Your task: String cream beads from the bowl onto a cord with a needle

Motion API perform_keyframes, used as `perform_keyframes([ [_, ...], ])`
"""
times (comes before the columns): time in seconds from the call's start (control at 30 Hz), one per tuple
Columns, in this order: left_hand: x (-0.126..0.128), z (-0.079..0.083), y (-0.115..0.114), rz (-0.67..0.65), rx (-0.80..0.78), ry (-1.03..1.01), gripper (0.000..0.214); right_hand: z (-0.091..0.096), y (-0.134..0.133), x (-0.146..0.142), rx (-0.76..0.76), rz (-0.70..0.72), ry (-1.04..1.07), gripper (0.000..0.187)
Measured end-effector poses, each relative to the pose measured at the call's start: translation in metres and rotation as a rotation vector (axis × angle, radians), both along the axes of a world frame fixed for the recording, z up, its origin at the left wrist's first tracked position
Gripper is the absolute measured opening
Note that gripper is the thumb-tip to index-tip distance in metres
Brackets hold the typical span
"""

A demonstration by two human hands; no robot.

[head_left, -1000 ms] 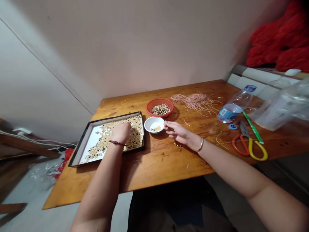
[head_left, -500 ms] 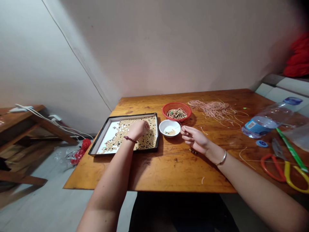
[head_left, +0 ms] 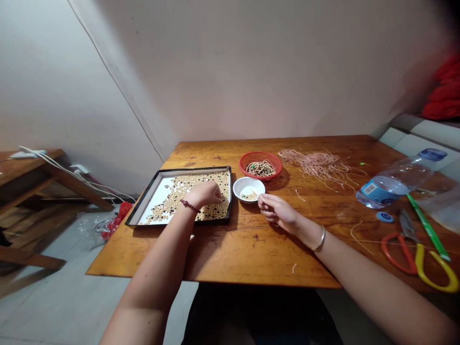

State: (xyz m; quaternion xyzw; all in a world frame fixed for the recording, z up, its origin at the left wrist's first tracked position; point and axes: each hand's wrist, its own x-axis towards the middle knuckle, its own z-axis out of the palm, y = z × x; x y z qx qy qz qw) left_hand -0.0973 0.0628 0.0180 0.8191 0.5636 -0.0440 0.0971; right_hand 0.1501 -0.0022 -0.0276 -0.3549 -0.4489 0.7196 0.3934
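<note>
My left hand (head_left: 204, 194) rests over a black-rimmed tray (head_left: 151, 197), its fingertips down among mixed tan and dark beads (head_left: 212, 184). Its wrist wears a dark red beaded bracelet (head_left: 189, 205). My right hand (head_left: 276, 213) sits beside a small white bowl (head_left: 239, 183) holding a few beads, with its fingertips pinched at the bowl's rim on a thin pale strand (head_left: 254, 195). A silver bangle (head_left: 321, 238) circles that wrist. Behind the bowl, a red plastic basket (head_left: 276, 165) holds strung beads. Whether my left fingers grip anything is hidden.
The wooden table (head_left: 251, 254) also holds a tangle of pink cord (head_left: 314, 164), a plastic water bottle (head_left: 391, 184), orange and yellow scissors (head_left: 417, 258) and a green strip (head_left: 427, 227). A bench with cables (head_left: 36, 167) stands at left; red fabric (head_left: 443, 96) lies top right.
The view has swung left and settled since the oldest frame. My right fingertips have closed in on the bowl's rim. My left hand stays over the beads in the tray.
</note>
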Motion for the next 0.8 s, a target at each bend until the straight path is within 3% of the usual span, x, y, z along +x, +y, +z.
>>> perform_keyframes([
  [0.43,0.004,-0.008,-0.002,-0.055,0.001,-0.036,0.015,0.0,-0.001,-0.005,-0.017,0.016,-0.055,0.031],
  [0.67,0.004,-0.003,0.003,-0.061,-0.002,-0.215,0.015,0.0,-0.001,-0.005,-0.013,0.01,-0.062,0.031],
  [0.8,0.011,0.001,0.002,-0.103,-0.048,-0.354,0.027,-0.004,0.0,-0.007,0.003,-0.009,-0.099,0.032],
])
